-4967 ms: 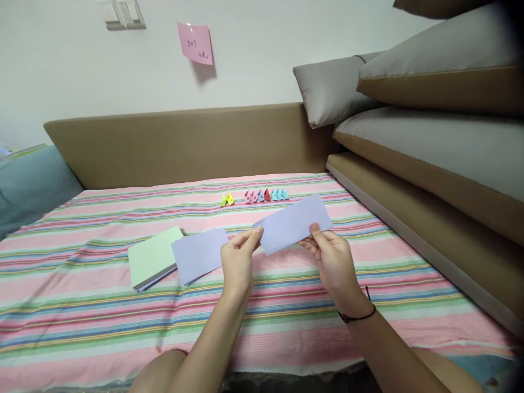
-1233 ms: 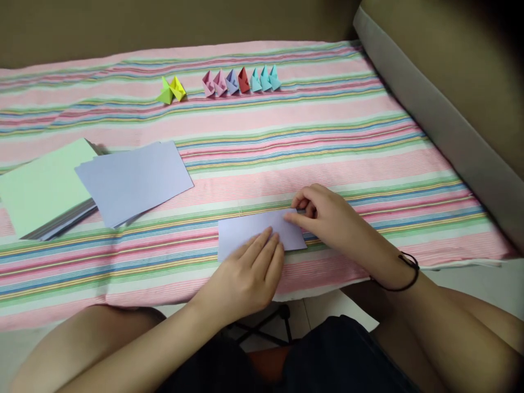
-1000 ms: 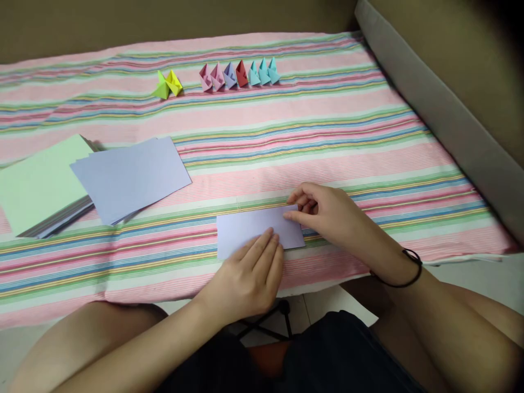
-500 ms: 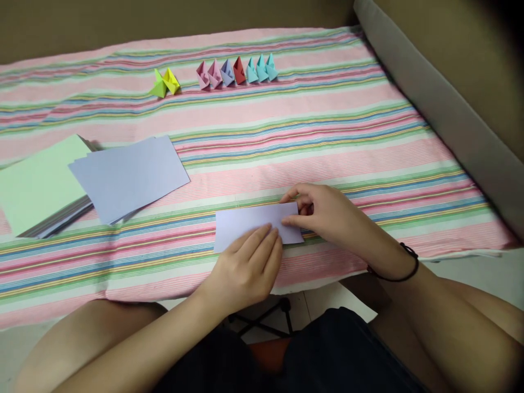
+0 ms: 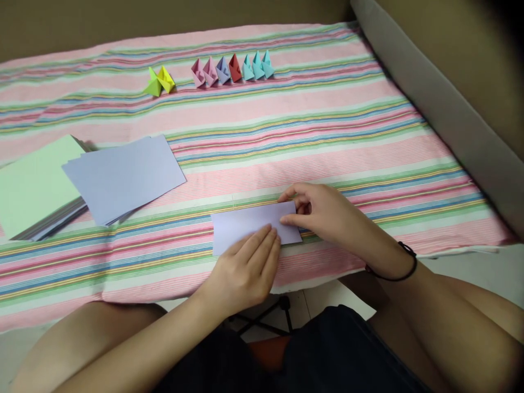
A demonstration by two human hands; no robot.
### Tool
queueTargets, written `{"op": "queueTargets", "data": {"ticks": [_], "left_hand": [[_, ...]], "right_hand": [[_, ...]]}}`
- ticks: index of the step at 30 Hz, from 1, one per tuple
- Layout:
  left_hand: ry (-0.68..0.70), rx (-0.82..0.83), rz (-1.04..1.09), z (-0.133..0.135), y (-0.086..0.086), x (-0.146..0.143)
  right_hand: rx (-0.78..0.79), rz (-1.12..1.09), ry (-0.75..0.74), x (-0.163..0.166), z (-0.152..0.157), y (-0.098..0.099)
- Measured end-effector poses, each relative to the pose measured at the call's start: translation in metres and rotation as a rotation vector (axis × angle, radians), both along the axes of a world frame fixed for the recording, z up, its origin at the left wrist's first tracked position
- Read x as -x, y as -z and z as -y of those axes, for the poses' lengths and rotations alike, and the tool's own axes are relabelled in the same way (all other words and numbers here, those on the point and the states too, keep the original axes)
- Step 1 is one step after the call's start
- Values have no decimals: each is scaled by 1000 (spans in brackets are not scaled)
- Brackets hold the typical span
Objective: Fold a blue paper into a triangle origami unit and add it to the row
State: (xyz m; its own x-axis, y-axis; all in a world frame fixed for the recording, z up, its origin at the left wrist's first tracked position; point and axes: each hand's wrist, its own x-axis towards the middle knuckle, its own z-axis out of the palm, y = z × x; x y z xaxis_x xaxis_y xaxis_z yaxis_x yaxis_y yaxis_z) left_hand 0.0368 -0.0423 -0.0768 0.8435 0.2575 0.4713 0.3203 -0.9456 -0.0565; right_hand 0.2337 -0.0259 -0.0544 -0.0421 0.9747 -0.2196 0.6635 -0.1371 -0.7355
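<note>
A folded lavender paper strip lies flat near the front edge of the striped cloth. My left hand rests on its lower middle, fingers stretched flat and together, pressing it down. My right hand pinches the strip's right end between thumb and index finger; a black band circles that wrist.
A loose pile of lavender sheets overlaps a stack topped with pale green paper at the left. Several small folded paper shapes line the far side, with a yellow-green pair beside them. A padded brown and grey edge runs along the right.
Five seconds ago I held the strip in the air with both hands; now it lies on the cloth. Over the last second both hands barely moved; the view drifted slightly.
</note>
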Motion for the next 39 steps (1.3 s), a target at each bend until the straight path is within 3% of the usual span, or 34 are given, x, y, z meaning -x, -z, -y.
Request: {"op": "queueTargets", "data": {"ticks": [7,17,23,26,30,39], "left_hand": [[-8,7,13,-1,-2,-1],[-72,-24,-163,12,-6,-6],[-319,27,-181,37,4,-10],[-390,29,-228,45,4,-12],[-432,2,-272,50,3,-14],[-403,-19,-309,56,6,-9]], "right_hand": [[36,6,-3,1,0,-2],[-36,104,1,4,5,-1],[-292,153,-42,2,9,5],[-422,196,-189,6,15,4],[-502,221,-404,14,25,8],[-637,390,-441,18,36,20]]}}
